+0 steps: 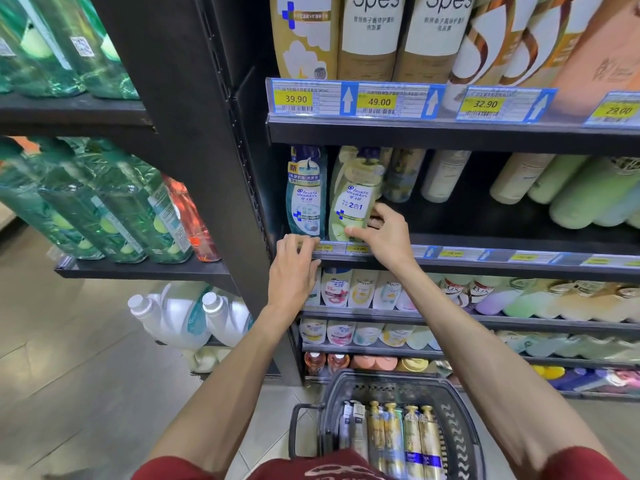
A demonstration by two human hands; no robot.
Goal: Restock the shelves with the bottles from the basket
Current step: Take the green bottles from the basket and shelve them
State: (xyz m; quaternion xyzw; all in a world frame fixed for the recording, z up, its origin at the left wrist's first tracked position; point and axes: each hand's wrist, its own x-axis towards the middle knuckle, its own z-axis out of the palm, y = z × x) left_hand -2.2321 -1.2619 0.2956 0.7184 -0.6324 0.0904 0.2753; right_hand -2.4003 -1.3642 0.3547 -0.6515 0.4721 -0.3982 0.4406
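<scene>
1. Right hand (384,233) is curled round the bottom of a pale green bottle (353,202). Its thumb is on the front and its fingers are on the side.
2. That green bottle stands up on the middle shelf (485,220), close to the front edge. A blue-green bottle (306,195) stands just beside it on the left.
3. Left hand (294,268) is a bit lower. Its bent fingers hook over the price strip (485,255) at the front of that shelf, under the blue-green bottle.
4. Down low, in front of the person, sits the dark basket (460,431). It is under both arms.
5. Gold bottles (412,434) lie side by side in the basket. A few white ones (349,427) lie to their left.
6. Cream and light green bottles (568,188) lean further along the middle shelf, to the right.
7. Big brown and white bottles (370,36) stand on the shelf above, over yellow price tags (379,102).
</scene>
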